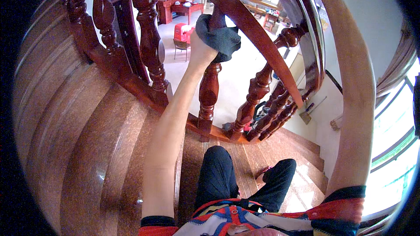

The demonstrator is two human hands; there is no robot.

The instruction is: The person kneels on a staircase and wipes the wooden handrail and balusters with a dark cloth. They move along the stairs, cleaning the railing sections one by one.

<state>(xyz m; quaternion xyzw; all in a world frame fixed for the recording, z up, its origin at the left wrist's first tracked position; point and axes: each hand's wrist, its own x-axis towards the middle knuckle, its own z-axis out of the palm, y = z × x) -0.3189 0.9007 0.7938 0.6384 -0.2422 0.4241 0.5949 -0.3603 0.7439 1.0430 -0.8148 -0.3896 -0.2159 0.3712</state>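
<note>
My left hand [200, 48] grips a black cloth [223, 42] wrapped around the upper part of a turned wooden baluster [209, 87]. The fingers are mostly hidden by the cloth. Just above it curves the dark red-brown wooden handrail [249, 23]. My right arm [356, 82] reaches up along the right side and leaves the picture at the top; the right hand is out of view. More glossy balusters stand on either side, among them a thick one [149, 32] at left and a slanting one [254, 95] at right.
Curved brown stone steps [95, 157] sweep around at left, and more steps [295, 150] lie at right below my knees. Beyond the railing is a lower room with a red-brown table [188, 7], red stools [181, 32] and a chair [180, 46]. A window [393, 157] is at right.
</note>
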